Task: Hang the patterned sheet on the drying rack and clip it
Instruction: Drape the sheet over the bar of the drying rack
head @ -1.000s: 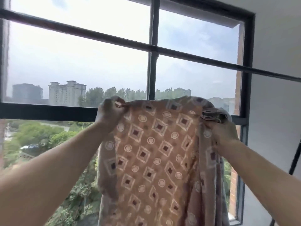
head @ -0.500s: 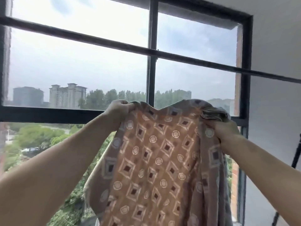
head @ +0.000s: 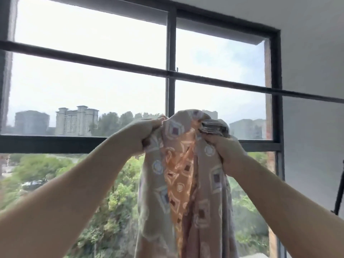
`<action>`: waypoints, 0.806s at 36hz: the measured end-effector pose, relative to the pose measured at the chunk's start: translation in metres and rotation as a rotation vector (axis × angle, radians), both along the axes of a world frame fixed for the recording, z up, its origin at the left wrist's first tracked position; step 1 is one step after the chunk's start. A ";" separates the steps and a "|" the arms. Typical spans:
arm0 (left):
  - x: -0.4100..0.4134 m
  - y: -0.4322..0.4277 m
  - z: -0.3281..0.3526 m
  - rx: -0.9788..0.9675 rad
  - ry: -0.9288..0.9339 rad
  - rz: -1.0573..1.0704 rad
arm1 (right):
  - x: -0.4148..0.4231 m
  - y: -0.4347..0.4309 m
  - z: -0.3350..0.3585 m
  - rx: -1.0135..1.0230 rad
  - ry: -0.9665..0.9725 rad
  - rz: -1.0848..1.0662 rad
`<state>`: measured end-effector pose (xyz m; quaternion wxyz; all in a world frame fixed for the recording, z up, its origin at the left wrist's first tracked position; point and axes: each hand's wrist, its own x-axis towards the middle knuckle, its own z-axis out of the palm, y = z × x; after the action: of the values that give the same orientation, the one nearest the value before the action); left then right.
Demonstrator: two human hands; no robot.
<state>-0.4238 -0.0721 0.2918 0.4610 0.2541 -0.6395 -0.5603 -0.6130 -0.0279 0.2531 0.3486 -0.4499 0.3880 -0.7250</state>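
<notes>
The patterned sheet hangs bunched in front of the window, gathered into a narrow column between both raised hands. A second ago it was stretched wide between them; now I have brought the left hand in toward the right, so the flat panel has collapsed into folds and the top edge humps up between the grips. The left hand pinches the cloth's upper left edge, thumb on the near face, fingers hooked over the top. The right hand is closed around a thick wad of fabric, with a folded grey bundle of the sheet's edge sitting just above its knuckles. The view has also tipped upward, bringing the long dark horizontal bar into the middle of the frame, above and beyond the sheet. I judge that bar to be the hanging rail, though I cannot be sure. The sheet is not yet over anything, and no clips are in view. Gathering it suggests I am readying it to go up and over.
</notes>
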 end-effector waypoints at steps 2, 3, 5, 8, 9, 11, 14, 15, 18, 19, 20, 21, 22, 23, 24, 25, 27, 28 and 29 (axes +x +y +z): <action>0.006 0.004 -0.001 -0.062 -0.184 0.071 | 0.003 -0.002 -0.005 0.021 0.008 0.023; 0.008 0.007 0.000 -0.106 -0.262 0.098 | 0.005 -0.002 -0.006 0.046 0.032 0.038; 0.010 0.015 0.002 -0.203 -0.408 0.180 | 0.011 -0.002 -0.007 0.098 0.101 0.098; 0.004 0.026 0.001 -0.393 -0.574 0.304 | 0.023 0.004 -0.008 0.112 0.227 0.290; 0.002 0.026 0.000 -0.444 -0.586 0.322 | 0.026 0.006 -0.009 0.113 0.278 0.349; -0.002 0.025 -0.004 -0.511 -0.581 0.329 | 0.029 0.007 -0.011 0.124 0.364 0.412; -0.004 0.023 -0.008 -0.531 -0.556 0.311 | 0.029 0.006 -0.016 0.138 0.441 0.396; -0.004 0.021 -0.010 -0.524 -0.547 0.299 | 0.029 0.006 -0.018 0.114 0.465 0.354; -0.008 0.016 -0.014 -0.520 -0.517 0.260 | 0.029 0.002 -0.023 0.059 0.511 0.136; -0.007 0.014 -0.016 -0.504 -0.508 0.230 | 0.028 0.001 -0.024 0.039 0.505 0.062; -0.005 0.014 -0.017 -0.478 -0.509 0.192 | 0.026 -0.002 -0.025 0.018 0.497 -0.015; -0.002 0.012 -0.019 -0.449 -0.539 0.148 | 0.023 -0.004 -0.025 0.013 0.481 -0.097; 0.001 0.011 -0.021 -0.421 -0.600 0.111 | 0.020 -0.005 -0.025 0.019 0.457 -0.171; 0.004 0.010 -0.024 -0.401 -0.704 0.078 | 0.015 -0.006 -0.024 0.037 0.421 -0.234; 0.008 0.009 -0.029 -0.389 -0.828 0.046 | 0.010 -0.006 -0.023 0.063 0.388 -0.282; 0.011 0.008 -0.032 -0.379 -0.924 0.033 | 0.006 -0.005 -0.022 0.085 0.360 -0.322; 0.017 0.002 -0.033 -0.376 -0.863 0.120 | -0.002 -0.004 -0.020 0.088 0.296 -0.393; 0.021 -0.002 -0.030 -0.382 -0.721 0.221 | -0.005 -0.002 -0.018 0.078 0.249 -0.417; 0.024 -0.005 -0.028 -0.396 -0.564 0.312 | -0.008 0.000 -0.017 0.068 0.200 -0.439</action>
<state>-0.4001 -0.0770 0.2637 0.3868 0.3988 -0.7908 -0.2568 -0.6209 -0.0283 0.2366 0.1575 -0.4125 0.5332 -0.7216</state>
